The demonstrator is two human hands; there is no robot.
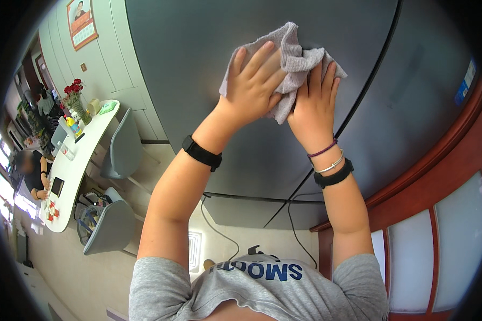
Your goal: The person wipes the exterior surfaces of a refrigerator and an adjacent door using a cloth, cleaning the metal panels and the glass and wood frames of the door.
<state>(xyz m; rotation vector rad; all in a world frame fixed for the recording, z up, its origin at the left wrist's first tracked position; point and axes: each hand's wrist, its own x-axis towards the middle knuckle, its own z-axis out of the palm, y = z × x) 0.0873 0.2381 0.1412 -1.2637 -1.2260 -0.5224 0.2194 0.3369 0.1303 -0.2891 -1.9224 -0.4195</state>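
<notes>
A crumpled grey-lavender cloth [299,62] lies against the dark grey door [184,52] of what looks like a refrigerator. My left hand [255,82] presses it flat, fingers spread over its left part. Close beside it, my right hand [315,104] has its fingertips among the folds at the cloth's right end. Part of the right thumb is hidden by the fabric. The black seam [363,94] between the two doors runs just right of that hand. Black straps circle both wrists.
Dark red wood framing [421,160] with frosted panes borders the right side. Two cables [221,230] hang below the doors. At left stand grey chairs [120,144] and a white table [78,158] holding a flower vase [82,110], bottles and cups. A person [34,172] sits behind it.
</notes>
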